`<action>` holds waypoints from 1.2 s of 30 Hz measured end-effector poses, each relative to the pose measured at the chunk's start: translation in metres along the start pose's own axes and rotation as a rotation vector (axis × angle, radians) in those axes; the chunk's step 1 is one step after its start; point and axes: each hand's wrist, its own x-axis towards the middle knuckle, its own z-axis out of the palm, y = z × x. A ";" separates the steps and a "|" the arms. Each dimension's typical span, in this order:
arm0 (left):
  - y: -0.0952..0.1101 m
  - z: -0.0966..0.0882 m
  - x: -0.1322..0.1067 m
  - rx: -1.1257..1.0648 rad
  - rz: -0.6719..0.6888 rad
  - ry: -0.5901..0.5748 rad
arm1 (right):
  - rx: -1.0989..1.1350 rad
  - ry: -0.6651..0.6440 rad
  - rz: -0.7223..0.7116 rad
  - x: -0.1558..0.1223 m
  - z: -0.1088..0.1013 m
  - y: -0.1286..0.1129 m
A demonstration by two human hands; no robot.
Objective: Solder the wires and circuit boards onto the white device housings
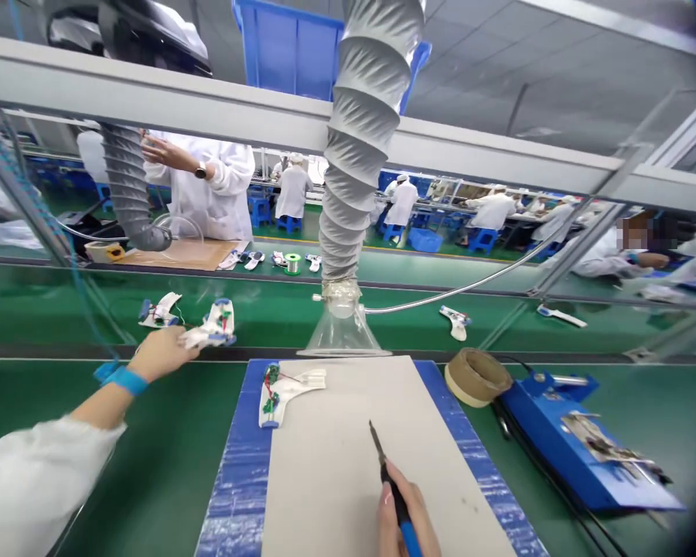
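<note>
My right hand (409, 514) grips a soldering iron (395, 495) with a black and blue handle, its tip pointing forward above a pale board (348, 480). Out to the left, my left hand (161, 357), with a blue wrist strap, is closed on a white plastic housing half (212, 325) fitted with small circuit boards and wires. A similar wired housing (158, 311) lies just beyond it on the green belt. On the pale board's upper left corner rests another white housing half (284, 393) with green boards and red wires.
A clear fume hood (345, 333) on a grey duct (365, 139) hangs behind the board. At right are a tape roll (479, 377) and a blue soldering iron stand (585, 449). More white parts, one (455, 322) at right, lie on the belt. A co-worker (209, 186) stands opposite.
</note>
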 end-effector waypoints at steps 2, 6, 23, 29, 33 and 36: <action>-0.001 0.004 -0.056 -0.059 0.071 -0.047 | 0.055 -0.012 -0.048 0.001 -0.002 0.001; 0.013 0.026 -0.173 -0.395 0.221 -0.166 | 0.102 -0.088 -0.174 0.006 -0.008 0.009; 0.137 0.087 -0.279 -0.684 0.055 -0.091 | 0.020 0.153 -0.078 0.010 -0.025 0.021; 0.098 0.083 -0.327 -0.636 0.127 -0.005 | -0.089 -0.162 -0.086 0.003 -0.029 0.029; 0.114 0.097 -0.350 -0.700 0.300 -0.165 | -0.156 -0.245 -0.081 -0.008 -0.039 0.027; 0.136 0.100 -0.351 -0.769 0.461 -0.312 | -0.172 -0.246 -0.071 -0.022 -0.054 0.021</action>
